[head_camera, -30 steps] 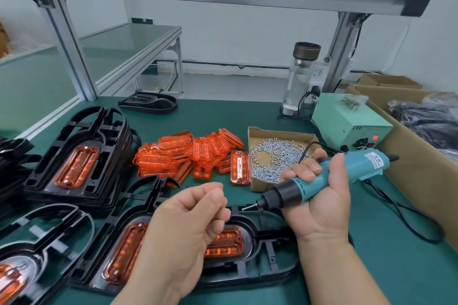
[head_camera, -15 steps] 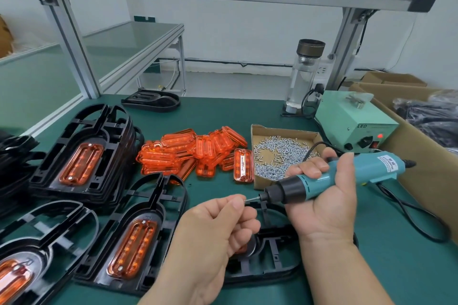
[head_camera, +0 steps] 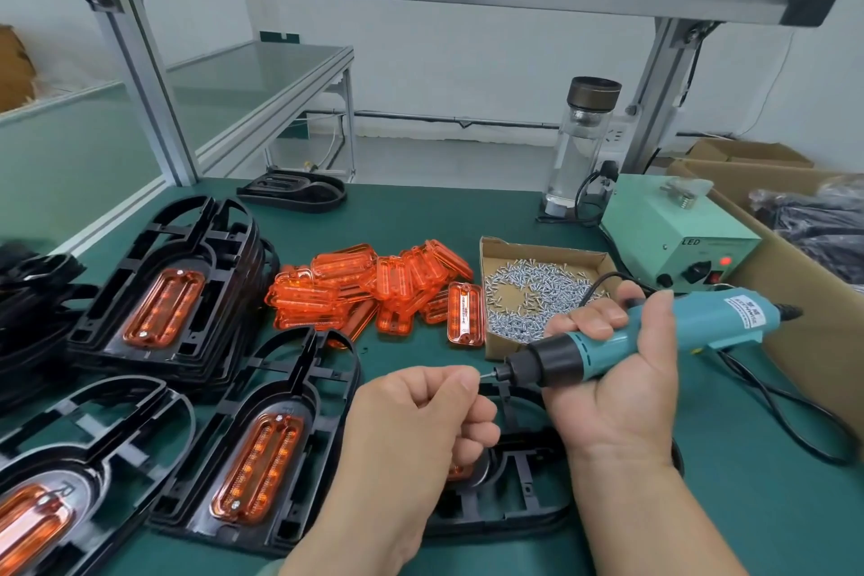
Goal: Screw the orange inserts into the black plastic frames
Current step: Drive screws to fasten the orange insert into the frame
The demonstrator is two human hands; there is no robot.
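My right hand [head_camera: 612, 388] grips a teal electric screwdriver [head_camera: 654, 341], held level with its bit pointing left. My left hand [head_camera: 421, 426] pinches a small screw [head_camera: 484, 375] against the bit's tip. Below both hands lies a black plastic frame [head_camera: 514, 482], its orange insert mostly hidden by my left hand. Another black frame with an orange insert [head_camera: 262, 463] lies to the left. A pile of loose orange inserts [head_camera: 374, 290] sits mid-table. A cardboard tray of screws [head_camera: 528, 295] stands beside them.
A stack of black frames [head_camera: 163, 290] with an orange insert on top stands at the left. A further frame [head_camera: 70, 472] lies at the lower left. A green power box [head_camera: 678, 239], a glass bottle [head_camera: 579, 145] and a cardboard box [head_camera: 795, 276] are at the right. The screwdriver's black cable [head_camera: 771, 407] loops across the mat.
My left hand moved right and up until its fingertips met the screwdriver bit. The right hand tilted the screwdriver closer to level. The view shifted slightly.
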